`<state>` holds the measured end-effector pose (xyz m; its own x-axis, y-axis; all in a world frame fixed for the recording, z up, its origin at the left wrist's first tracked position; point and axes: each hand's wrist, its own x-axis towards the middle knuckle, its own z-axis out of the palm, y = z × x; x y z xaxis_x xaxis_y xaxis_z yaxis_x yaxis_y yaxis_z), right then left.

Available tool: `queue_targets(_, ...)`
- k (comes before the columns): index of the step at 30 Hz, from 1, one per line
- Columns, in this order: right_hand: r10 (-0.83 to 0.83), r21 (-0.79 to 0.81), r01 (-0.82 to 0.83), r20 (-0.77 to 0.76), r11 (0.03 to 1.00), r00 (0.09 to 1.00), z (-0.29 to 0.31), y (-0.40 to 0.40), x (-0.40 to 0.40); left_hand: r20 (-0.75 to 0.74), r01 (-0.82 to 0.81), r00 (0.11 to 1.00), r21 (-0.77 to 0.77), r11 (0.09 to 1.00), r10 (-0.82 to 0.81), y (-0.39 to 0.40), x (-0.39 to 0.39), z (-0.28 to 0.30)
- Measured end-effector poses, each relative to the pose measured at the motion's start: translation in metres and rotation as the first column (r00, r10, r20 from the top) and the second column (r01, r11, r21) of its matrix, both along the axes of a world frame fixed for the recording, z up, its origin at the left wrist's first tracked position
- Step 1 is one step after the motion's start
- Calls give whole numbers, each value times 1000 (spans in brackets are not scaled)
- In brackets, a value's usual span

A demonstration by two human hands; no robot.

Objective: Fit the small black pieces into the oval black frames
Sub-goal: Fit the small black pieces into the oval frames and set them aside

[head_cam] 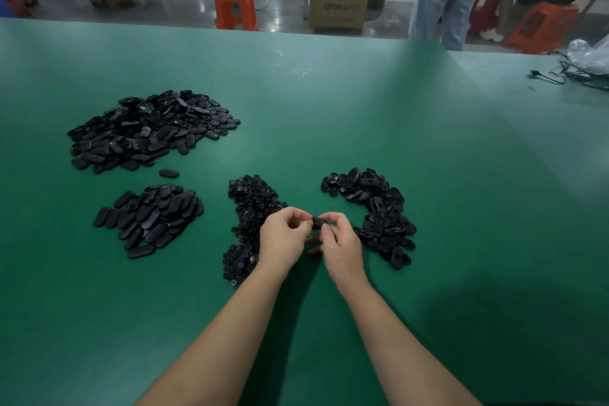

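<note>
Both hands meet above the desk, left hand and right hand pinching one oval black frame between fingertips. Small black pieces lie just left of the grip, loose frames just right, nothing between.

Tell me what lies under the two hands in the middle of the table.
Between the left hand and right hand a black frame is pinched. Beneath them shows green table; the left hand covers part of the small-piece pile. Any piece inside the frame is hidden.

Both bare forearms reached forward. The left hand and right hand met, fingers curled, fingertips pinching together.
</note>
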<state>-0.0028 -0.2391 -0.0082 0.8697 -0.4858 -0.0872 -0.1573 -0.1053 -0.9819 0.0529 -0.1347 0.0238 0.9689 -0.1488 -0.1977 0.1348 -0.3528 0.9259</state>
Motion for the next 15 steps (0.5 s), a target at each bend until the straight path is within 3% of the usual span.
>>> queue_targets(15,-8,-48,8,11,999,1000,2,-2,-2,9,-26,1000,60,998,26,-8,-4,4)
